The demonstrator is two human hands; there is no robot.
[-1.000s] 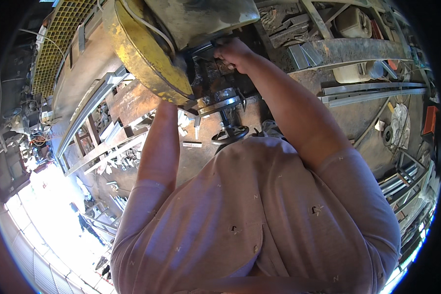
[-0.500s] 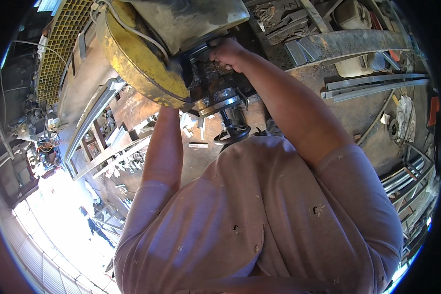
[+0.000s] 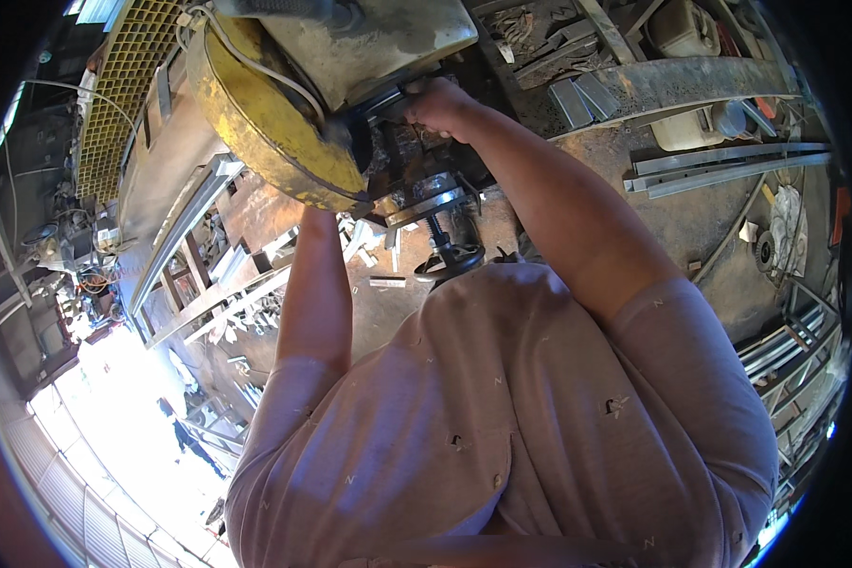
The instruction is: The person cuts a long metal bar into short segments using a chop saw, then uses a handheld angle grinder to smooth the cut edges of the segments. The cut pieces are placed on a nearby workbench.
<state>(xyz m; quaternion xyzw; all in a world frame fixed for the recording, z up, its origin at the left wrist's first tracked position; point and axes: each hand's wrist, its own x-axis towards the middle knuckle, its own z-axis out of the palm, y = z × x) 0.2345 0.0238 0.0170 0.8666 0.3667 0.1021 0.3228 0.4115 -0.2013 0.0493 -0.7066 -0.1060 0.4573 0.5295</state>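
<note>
A cut-off saw with a scuffed yellow blade guard [image 3: 265,137] and a grimy grey housing [image 3: 388,47] fills the top middle. My right hand [image 3: 440,107] is closed beside the lower edge of the housing, its fingers curled at the end of a short metal bar [image 3: 385,100]. Its fingertips are partly in shadow. My left forearm [image 3: 315,284] reaches up behind the yellow guard, which hides my left hand. Below the bar is a vise with a bright metal jaw [image 3: 431,204], a threaded screw and a black handwheel [image 3: 450,265], close to my body.
Long metal profiles [image 3: 185,227] lie on the left above scattered offcuts [image 3: 241,317]. A rusty curved beam [image 3: 686,83], a plastic can [image 3: 682,131] and metal channels [image 3: 729,166] are on the right. Yellow grating [image 3: 133,85] stands at upper left.
The view has shifted slightly, and a dark rounded part now shows at the top above the housing. My right hand keeps its place by the bar; my left forearm has barely moved.
</note>
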